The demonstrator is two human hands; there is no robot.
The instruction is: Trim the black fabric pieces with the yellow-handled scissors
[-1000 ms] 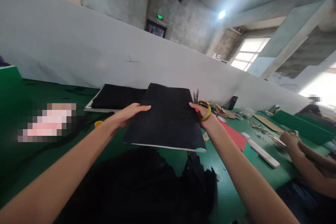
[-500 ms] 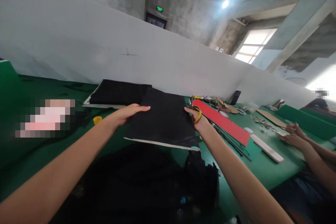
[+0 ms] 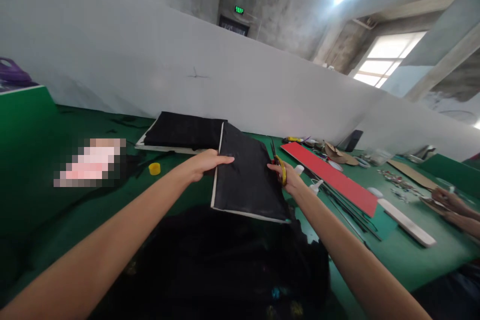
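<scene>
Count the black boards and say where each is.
2. One black board is held between the left hand and right hand; a second board lies flat on the green table behind it. More could hide under the black cloth heap.

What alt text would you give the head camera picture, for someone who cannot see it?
A person holds a black board by its side edges over a green table; the left hand grips the left edge, and the right hand also has yellow-handled scissors. A red sheet lies to the right, beyond it another person's hand.
</scene>
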